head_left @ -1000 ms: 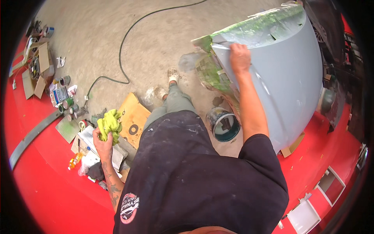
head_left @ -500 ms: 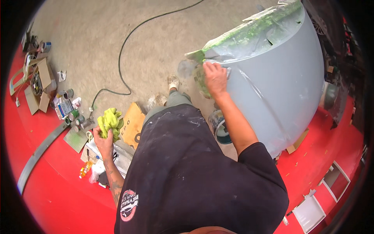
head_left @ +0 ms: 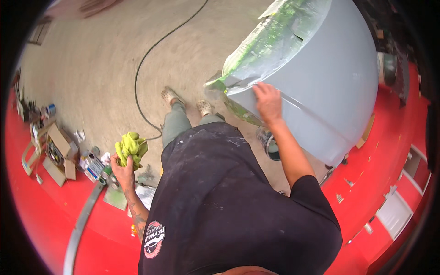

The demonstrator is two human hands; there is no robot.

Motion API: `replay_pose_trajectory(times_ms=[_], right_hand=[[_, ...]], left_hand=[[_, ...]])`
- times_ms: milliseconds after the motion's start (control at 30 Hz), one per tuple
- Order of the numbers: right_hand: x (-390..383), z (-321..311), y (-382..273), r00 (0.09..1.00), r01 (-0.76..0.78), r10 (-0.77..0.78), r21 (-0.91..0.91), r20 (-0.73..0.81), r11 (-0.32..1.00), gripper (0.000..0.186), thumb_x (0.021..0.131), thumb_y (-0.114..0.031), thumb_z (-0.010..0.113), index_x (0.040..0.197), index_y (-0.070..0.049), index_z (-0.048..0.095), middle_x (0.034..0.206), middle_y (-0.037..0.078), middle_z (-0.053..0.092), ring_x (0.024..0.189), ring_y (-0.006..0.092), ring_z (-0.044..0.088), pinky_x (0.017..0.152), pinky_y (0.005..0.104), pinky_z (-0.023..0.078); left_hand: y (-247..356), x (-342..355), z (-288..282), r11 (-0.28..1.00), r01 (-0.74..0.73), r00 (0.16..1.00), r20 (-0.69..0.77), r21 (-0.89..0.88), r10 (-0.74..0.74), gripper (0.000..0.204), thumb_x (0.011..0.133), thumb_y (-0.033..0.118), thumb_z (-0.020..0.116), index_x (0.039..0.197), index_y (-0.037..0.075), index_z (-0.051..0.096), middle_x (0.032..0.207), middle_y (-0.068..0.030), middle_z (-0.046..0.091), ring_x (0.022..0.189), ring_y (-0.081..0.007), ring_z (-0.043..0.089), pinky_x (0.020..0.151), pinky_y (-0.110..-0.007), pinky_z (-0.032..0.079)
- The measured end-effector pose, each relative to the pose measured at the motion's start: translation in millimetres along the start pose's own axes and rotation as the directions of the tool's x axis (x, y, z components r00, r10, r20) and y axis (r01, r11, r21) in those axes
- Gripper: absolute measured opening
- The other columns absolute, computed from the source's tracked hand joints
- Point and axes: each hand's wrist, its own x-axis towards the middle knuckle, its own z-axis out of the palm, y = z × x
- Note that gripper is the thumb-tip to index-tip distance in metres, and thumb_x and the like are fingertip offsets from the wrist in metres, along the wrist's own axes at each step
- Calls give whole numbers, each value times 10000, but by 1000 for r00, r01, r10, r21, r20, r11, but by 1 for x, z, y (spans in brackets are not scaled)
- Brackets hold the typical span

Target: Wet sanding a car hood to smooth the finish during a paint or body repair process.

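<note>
My left hand [head_left: 123,172] is closed around a crumpled yellow-green cloth [head_left: 131,149], held out over the floor to my left. On the right, my right hand [head_left: 269,104] lies with fingers stretched out on a large, curved grey panel [head_left: 330,91], close to its masked edge. Slight blur softens those fingers, and I see nothing held in them. Along that edge runs masking sheet [head_left: 270,50], partly clear plastic and partly paper, spattered with green paint. A long crease-like line crosses the panel beside my hand.
Below the panel's near side stands a dark bucket [head_left: 269,144]. A dark hose [head_left: 137,75] snakes across the concrete floor. Cardboard boxes [head_left: 57,140] and several cans sit at the left, near a grey metal strip [head_left: 82,224]. A blurred pinkish shape [head_left: 94,5] shows at the top left.
My view has turned, and both feet now show apart on the floor. My right hand has shifted from the panel's masked corner farther along onto the grey surface. The cloth stays in my left hand.
</note>
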Motion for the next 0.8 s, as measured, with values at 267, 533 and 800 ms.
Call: replay_pose_trajectory(times_ms=[267, 533, 800], right_hand=[[24, 6, -3, 467, -763, 884, 520, 34, 383, 212, 898, -138, 640, 1093, -53, 644, 931, 156, 706, 919, 362, 662, 814, 437, 502], [36, 34, -59, -9, -944, 994, 327, 105, -43, 456, 764, -385, 783, 1058, -47, 699, 998, 187, 709, 977, 365, 664, 847, 438, 509], [59, 40, -95, -259, -923, 966, 292, 15, -252, 396, 790, -445, 734, 1048, -147, 697, 979, 127, 715, 953, 356, 665, 793, 471, 513]], left_hand=[[41, 164, -12, 980, -131, 977, 184, 147, 103, 284, 818, 88, 710, 1042, 1, 559, 956, -78, 606, 878, -165, 569, 826, -313, 477], [131, 337, -39, 974, -205, 921, 355, 93, 160, 232, 853, 59, 675, 1014, 14, 515, 884, -80, 603, 672, -134, 608, 552, -275, 524], [201, 420, -19, 957, -289, 868, 422, -2, 263, 213, 884, 48, 652, 1016, 9, 489, 866, -80, 587, 643, -152, 627, 503, -310, 592]])
